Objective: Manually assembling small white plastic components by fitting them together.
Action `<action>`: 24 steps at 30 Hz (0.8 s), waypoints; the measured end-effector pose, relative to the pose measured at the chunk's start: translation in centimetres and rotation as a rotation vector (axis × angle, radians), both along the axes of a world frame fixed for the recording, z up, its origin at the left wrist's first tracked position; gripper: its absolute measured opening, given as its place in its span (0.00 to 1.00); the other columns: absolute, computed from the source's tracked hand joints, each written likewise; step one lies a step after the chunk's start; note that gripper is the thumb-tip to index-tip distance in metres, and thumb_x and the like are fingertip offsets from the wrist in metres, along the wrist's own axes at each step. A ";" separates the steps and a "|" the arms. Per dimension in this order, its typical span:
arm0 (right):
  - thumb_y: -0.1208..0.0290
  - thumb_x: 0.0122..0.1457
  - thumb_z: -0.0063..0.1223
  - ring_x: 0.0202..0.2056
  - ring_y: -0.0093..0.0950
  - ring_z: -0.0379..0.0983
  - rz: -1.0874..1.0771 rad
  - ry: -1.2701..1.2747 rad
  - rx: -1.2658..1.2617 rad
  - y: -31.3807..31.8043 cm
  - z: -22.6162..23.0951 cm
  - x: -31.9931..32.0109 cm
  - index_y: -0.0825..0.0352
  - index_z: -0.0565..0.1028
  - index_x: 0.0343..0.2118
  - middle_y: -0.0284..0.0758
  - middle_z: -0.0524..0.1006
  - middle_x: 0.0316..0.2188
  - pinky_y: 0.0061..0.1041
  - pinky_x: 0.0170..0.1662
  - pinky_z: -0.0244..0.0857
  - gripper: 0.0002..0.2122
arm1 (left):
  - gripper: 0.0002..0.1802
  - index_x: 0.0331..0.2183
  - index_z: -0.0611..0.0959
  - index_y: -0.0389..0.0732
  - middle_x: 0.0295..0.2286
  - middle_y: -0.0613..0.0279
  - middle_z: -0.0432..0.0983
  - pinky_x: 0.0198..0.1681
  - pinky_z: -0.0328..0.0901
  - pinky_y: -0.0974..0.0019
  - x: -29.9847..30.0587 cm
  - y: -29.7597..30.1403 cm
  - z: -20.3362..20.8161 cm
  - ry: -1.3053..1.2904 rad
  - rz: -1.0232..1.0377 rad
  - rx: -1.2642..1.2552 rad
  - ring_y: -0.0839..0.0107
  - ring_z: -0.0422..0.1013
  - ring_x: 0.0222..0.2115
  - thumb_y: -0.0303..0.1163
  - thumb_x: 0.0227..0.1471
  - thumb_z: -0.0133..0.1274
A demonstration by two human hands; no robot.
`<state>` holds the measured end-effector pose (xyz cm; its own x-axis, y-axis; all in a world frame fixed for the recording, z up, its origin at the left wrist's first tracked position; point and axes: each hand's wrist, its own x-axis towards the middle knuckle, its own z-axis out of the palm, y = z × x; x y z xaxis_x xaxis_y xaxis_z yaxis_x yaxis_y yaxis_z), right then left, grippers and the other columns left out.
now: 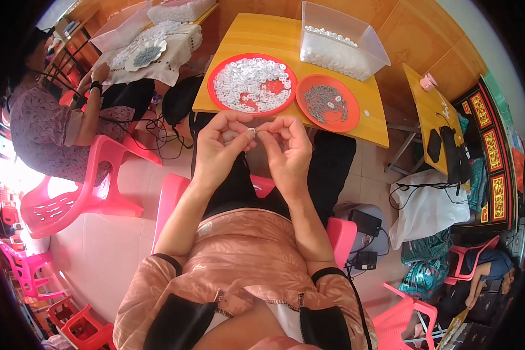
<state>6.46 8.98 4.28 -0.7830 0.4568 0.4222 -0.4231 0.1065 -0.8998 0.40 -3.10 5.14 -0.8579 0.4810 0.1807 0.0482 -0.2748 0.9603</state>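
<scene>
My left hand (219,149) and my right hand (287,153) meet above my lap, just short of the table's near edge. Both are closed, thumbs and fingertips pinching a small white piece (251,130) between them. Fingers partly cover it, so its exact shape is hard to make out. Beyond my left hand, a red round plate (212,87) holds many flat white pieces like the loose ones around it. To its right, an orange-red plate (349,99) carries a heap of small grey metal-looking parts (325,104) with a few white pieces on top.
A clear plastic bin (344,53) of white pieces stands at the table's back right. One white piece lies by the right edge of the yellow table (245,32). At left, another person (58,122) sits at a cloth-covered table. Pink chairs (93,186) and cables (163,134) are around.
</scene>
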 end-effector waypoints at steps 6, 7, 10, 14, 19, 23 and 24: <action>0.87 0.52 0.51 0.31 0.17 0.70 0.003 -0.005 0.000 -0.2 0.1 -0.2 0.68 0.63 0.29 0.35 0.75 0.28 0.15 0.35 0.64 0.09 | 0.12 0.37 0.72 0.34 0.26 0.63 0.72 0.29 0.66 0.79 -0.2 -0.3 0.3 -0.023 0.011 0.003 0.78 0.72 0.26 0.18 0.48 0.53; 0.87 0.52 0.51 0.31 0.17 0.70 0.007 0.000 -0.007 -0.1 -0.2 -0.3 0.68 0.63 0.28 0.35 0.74 0.28 0.15 0.35 0.64 0.09 | 0.12 0.36 0.72 0.34 0.25 0.63 0.72 0.28 0.66 0.79 -0.3 -0.3 0.2 -0.049 -0.005 0.008 0.78 0.72 0.25 0.18 0.48 0.53; 0.86 0.52 0.51 0.30 0.17 0.70 -0.001 0.011 -0.016 -0.1 -0.6 -0.5 0.69 0.63 0.27 0.35 0.74 0.26 0.16 0.34 0.64 0.08 | 0.11 0.35 0.71 0.35 0.25 0.64 0.71 0.27 0.66 0.79 -0.3 -0.2 -0.1 -0.064 -0.001 0.018 0.79 0.72 0.24 0.18 0.47 0.54; 0.85 0.51 0.52 0.31 0.19 0.70 0.015 -0.005 -0.107 0.5 -1.4 -0.7 0.69 0.65 0.27 0.36 0.74 0.28 0.17 0.36 0.65 0.07 | 0.10 0.35 0.72 0.35 0.24 0.65 0.71 0.27 0.66 0.79 -0.1 0.4 -0.8 -0.018 0.032 0.000 0.80 0.71 0.23 0.19 0.48 0.53; 0.87 0.52 0.51 0.31 0.19 0.70 0.068 -0.032 -0.158 1.1 -0.8 -0.2 0.69 0.66 0.29 0.36 0.75 0.29 0.15 0.36 0.64 0.08 | 0.10 0.36 0.72 0.34 0.25 0.64 0.72 0.29 0.67 0.78 0.6 0.4 -0.6 -0.030 0.017 0.053 0.80 0.72 0.24 0.21 0.49 0.53; 0.87 0.51 0.51 0.31 0.20 0.71 0.041 -0.010 -0.111 0.5 -0.3 -0.1 0.69 0.64 0.27 0.38 0.75 0.29 0.16 0.36 0.64 0.09 | 0.12 0.38 0.72 0.35 0.26 0.66 0.72 0.32 0.67 0.78 0.1 -0.3 -0.7 -0.008 0.015 0.056 0.80 0.71 0.28 0.20 0.49 0.53; 0.88 0.51 0.51 0.31 0.20 0.71 0.046 -0.001 -0.096 0.3 -0.3 -0.2 0.69 0.63 0.26 0.39 0.75 0.29 0.16 0.37 0.65 0.09 | 0.12 0.38 0.73 0.35 0.26 0.66 0.73 0.32 0.67 0.78 -0.1 -0.6 -0.6 -0.008 -0.005 0.013 0.81 0.71 0.28 0.21 0.49 0.53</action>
